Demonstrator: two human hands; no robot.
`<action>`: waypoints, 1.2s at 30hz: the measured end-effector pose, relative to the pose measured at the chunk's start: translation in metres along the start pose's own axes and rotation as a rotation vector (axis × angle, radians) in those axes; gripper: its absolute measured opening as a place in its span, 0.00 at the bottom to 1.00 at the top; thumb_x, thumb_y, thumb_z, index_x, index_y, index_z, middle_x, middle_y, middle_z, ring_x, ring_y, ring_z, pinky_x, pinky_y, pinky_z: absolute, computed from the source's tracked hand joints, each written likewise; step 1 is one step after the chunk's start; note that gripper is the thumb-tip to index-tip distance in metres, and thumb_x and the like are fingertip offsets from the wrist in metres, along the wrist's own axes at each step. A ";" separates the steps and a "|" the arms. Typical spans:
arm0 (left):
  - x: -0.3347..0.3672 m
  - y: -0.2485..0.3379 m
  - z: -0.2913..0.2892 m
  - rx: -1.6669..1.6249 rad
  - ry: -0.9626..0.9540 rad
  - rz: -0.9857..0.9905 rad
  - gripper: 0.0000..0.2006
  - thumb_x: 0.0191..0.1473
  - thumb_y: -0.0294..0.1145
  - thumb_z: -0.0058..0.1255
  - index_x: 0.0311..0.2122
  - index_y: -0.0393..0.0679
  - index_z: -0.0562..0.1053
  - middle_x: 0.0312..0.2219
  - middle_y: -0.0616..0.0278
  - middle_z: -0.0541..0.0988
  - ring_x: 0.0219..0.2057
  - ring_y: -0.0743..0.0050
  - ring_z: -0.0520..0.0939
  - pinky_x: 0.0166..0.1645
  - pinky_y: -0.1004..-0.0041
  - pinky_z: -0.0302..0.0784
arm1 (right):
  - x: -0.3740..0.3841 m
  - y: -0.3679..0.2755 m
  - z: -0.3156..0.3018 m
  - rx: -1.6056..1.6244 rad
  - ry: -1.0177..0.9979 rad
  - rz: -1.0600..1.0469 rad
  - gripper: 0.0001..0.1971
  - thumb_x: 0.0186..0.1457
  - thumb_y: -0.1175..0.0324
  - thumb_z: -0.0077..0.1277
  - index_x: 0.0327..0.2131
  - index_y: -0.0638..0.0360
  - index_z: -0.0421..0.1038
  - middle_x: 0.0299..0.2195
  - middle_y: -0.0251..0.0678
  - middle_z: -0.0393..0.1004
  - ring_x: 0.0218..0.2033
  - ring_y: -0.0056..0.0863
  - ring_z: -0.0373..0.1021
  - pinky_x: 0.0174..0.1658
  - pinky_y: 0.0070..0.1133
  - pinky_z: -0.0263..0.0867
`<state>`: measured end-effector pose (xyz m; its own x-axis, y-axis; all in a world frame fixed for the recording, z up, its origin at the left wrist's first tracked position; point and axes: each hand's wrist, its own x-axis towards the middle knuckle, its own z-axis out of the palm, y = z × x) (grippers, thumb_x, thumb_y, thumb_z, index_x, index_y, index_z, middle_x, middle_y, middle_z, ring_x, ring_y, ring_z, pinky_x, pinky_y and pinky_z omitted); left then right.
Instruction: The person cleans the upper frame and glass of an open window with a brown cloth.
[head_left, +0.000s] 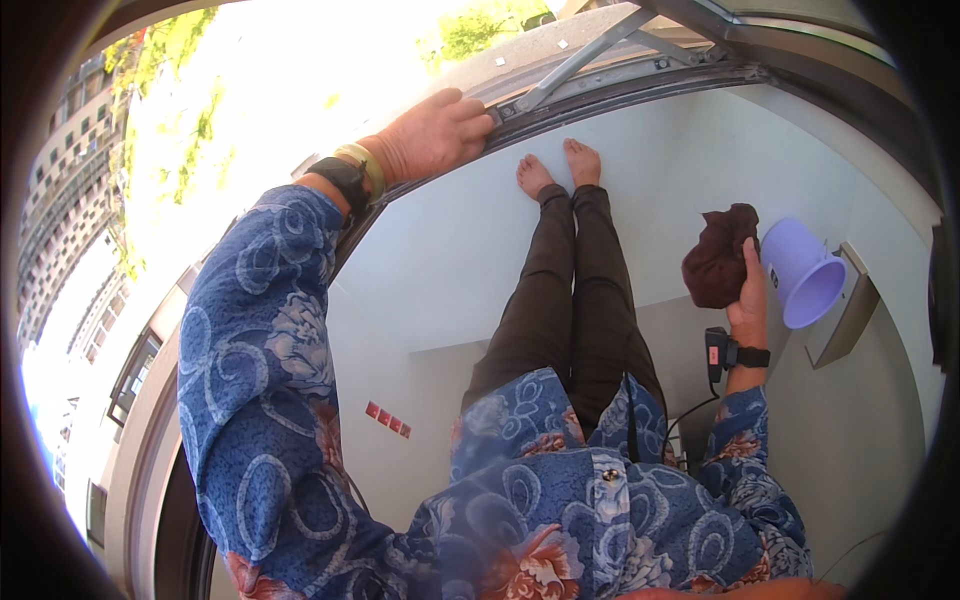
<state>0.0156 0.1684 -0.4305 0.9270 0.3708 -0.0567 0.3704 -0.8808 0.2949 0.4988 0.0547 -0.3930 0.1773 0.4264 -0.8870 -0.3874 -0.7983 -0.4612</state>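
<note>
At the upper left, my left hand (432, 138) is closed with its fingers curled over the dark window frame (620, 98), beside the metal stay arm (580, 62). My right hand (750, 298) is out to the right, wrapped round a bunched dark maroon cloth (718, 260). The thumb lies along the cloth's side, while the cloth hides most of the other fingers. Just right of the cloth is a lilac bucket (797, 268), whose open mouth shows toward me.
My bare feet (558, 168) are on a pale surface near the window frame. By the bucket there is a grey-brown box-like piece (846, 310). A strip of red squares (388, 419) is on the pale wall at left. Outside the window are buildings (62, 165) and greenery.
</note>
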 end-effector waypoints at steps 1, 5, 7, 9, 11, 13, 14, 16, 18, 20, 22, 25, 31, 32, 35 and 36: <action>0.000 -0.001 -0.001 0.002 -0.001 0.003 0.02 0.38 0.30 0.55 0.21 0.47 0.73 0.27 0.68 0.69 0.34 0.72 0.69 0.37 0.74 0.67 | 0.000 0.000 0.000 0.001 0.000 0.003 0.26 0.57 0.56 0.53 0.52 0.63 0.64 0.49 0.35 0.69 0.50 0.27 0.67 0.53 0.25 0.64; 0.000 -0.002 0.000 0.015 0.018 0.030 0.02 0.38 0.30 0.54 0.22 0.47 0.74 0.27 0.68 0.69 0.34 0.72 0.69 0.37 0.75 0.66 | 0.000 0.001 -0.001 -0.003 -0.011 -0.002 0.26 0.57 0.55 0.53 0.52 0.63 0.64 0.49 0.35 0.69 0.49 0.27 0.67 0.53 0.25 0.65; 0.000 -0.001 0.003 0.048 0.018 0.052 0.02 0.39 0.30 0.54 0.23 0.46 0.74 0.27 0.68 0.69 0.34 0.72 0.69 0.37 0.75 0.66 | 0.000 0.000 -0.001 -0.010 -0.009 -0.003 0.26 0.57 0.55 0.53 0.52 0.63 0.64 0.49 0.35 0.69 0.49 0.27 0.67 0.53 0.25 0.65; -0.002 0.002 0.009 0.110 -0.005 0.078 0.03 0.40 0.31 0.53 0.24 0.46 0.75 0.27 0.68 0.69 0.34 0.71 0.68 0.38 0.75 0.66 | 0.000 -0.002 0.001 -0.010 -0.011 0.004 0.25 0.57 0.55 0.53 0.52 0.63 0.65 0.49 0.35 0.69 0.49 0.27 0.67 0.52 0.25 0.65; -0.002 0.005 0.012 0.113 -0.050 0.037 0.04 0.42 0.32 0.53 0.25 0.46 0.74 0.27 0.67 0.69 0.35 0.71 0.68 0.38 0.74 0.66 | 0.000 -0.002 0.001 -0.012 -0.012 0.002 0.25 0.57 0.55 0.53 0.52 0.63 0.65 0.48 0.35 0.69 0.49 0.27 0.67 0.52 0.25 0.65; -0.001 0.004 0.013 0.056 -0.042 -0.119 0.05 0.45 0.33 0.52 0.25 0.45 0.74 0.29 0.65 0.69 0.36 0.69 0.69 0.42 0.72 0.66 | 0.002 -0.001 -0.001 -0.018 -0.015 -0.010 0.26 0.57 0.55 0.53 0.52 0.63 0.64 0.48 0.35 0.69 0.48 0.27 0.67 0.52 0.25 0.65; 0.000 0.002 0.010 -0.005 -0.011 -0.253 0.05 0.48 0.33 0.51 0.26 0.45 0.73 0.32 0.63 0.70 0.38 0.67 0.70 0.45 0.70 0.67 | 0.002 0.000 -0.002 -0.019 -0.011 -0.015 0.26 0.57 0.55 0.53 0.52 0.62 0.64 0.48 0.35 0.69 0.48 0.27 0.67 0.52 0.25 0.65; 0.005 -0.004 0.004 -0.056 -0.006 -0.581 0.08 0.54 0.36 0.49 0.27 0.44 0.71 0.35 0.60 0.71 0.40 0.64 0.71 0.49 0.66 0.66 | 0.002 0.000 -0.004 -0.020 -0.004 -0.026 0.25 0.57 0.55 0.53 0.52 0.62 0.64 0.48 0.35 0.69 0.48 0.27 0.68 0.52 0.25 0.65; 0.004 -0.016 -0.005 -0.067 -0.111 -0.757 0.08 0.54 0.35 0.51 0.33 0.43 0.70 0.37 0.59 0.72 0.40 0.62 0.71 0.49 0.64 0.67 | 0.003 -0.001 -0.006 -0.002 -0.034 -0.013 0.25 0.57 0.56 0.53 0.52 0.62 0.64 0.49 0.35 0.69 0.48 0.27 0.67 0.52 0.25 0.65; -0.004 -0.020 -0.001 -0.146 -0.032 -0.674 0.10 0.50 0.33 0.56 0.37 0.45 0.71 0.40 0.59 0.71 0.42 0.61 0.71 0.51 0.63 0.68 | 0.002 -0.001 -0.005 0.008 -0.048 -0.005 0.25 0.57 0.56 0.53 0.52 0.62 0.64 0.49 0.35 0.69 0.49 0.27 0.67 0.52 0.25 0.65; -0.009 -0.016 0.000 -0.263 0.059 -0.463 0.14 0.46 0.31 0.61 0.39 0.48 0.71 0.42 0.59 0.70 0.46 0.59 0.71 0.53 0.62 0.68 | 0.001 -0.002 -0.001 0.007 -0.046 -0.001 0.24 0.58 0.56 0.52 0.52 0.62 0.64 0.49 0.35 0.70 0.49 0.27 0.67 0.52 0.25 0.65; -0.002 -0.003 -0.005 -0.364 -0.071 -0.429 0.24 0.39 0.29 0.65 0.44 0.53 0.68 0.46 0.60 0.68 0.51 0.58 0.69 0.57 0.61 0.66 | -0.001 -0.002 0.001 -0.003 -0.011 -0.001 0.25 0.57 0.56 0.52 0.52 0.62 0.64 0.49 0.35 0.70 0.49 0.27 0.68 0.53 0.25 0.65; -0.008 0.006 0.000 -0.253 -0.121 -0.453 0.31 0.38 0.31 0.65 0.50 0.56 0.64 0.49 0.58 0.65 0.54 0.56 0.66 0.57 0.59 0.65 | -0.002 -0.002 0.003 -0.028 0.004 0.007 0.25 0.57 0.56 0.52 0.52 0.62 0.64 0.49 0.35 0.70 0.49 0.27 0.68 0.53 0.25 0.65; -0.009 0.006 0.000 -0.237 -0.105 -0.457 0.31 0.38 0.31 0.64 0.50 0.56 0.64 0.49 0.58 0.65 0.54 0.56 0.66 0.57 0.59 0.65 | -0.002 -0.002 0.002 -0.027 0.003 0.008 0.25 0.57 0.56 0.53 0.52 0.62 0.64 0.49 0.35 0.70 0.49 0.27 0.68 0.53 0.25 0.65; -0.009 0.010 0.004 -0.204 0.015 -0.485 0.29 0.37 0.28 0.62 0.48 0.52 0.66 0.47 0.57 0.67 0.49 0.56 0.69 0.52 0.62 0.66 | -0.001 -0.002 0.001 -0.028 0.002 0.009 0.25 0.57 0.56 0.53 0.52 0.62 0.64 0.49 0.35 0.70 0.49 0.27 0.68 0.53 0.24 0.65; -0.009 0.011 0.004 -0.246 -0.009 -0.535 0.29 0.37 0.28 0.62 0.48 0.52 0.65 0.48 0.57 0.66 0.51 0.55 0.67 0.54 0.61 0.65 | -0.001 -0.001 0.002 -0.031 0.004 0.006 0.25 0.57 0.56 0.53 0.52 0.62 0.64 0.49 0.35 0.70 0.49 0.27 0.68 0.52 0.24 0.65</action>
<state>0.0122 0.1539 -0.4308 0.6160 0.7413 -0.2664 0.7630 -0.4774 0.4358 0.4974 0.0565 -0.3917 0.1786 0.4196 -0.8900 -0.3600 -0.8139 -0.4560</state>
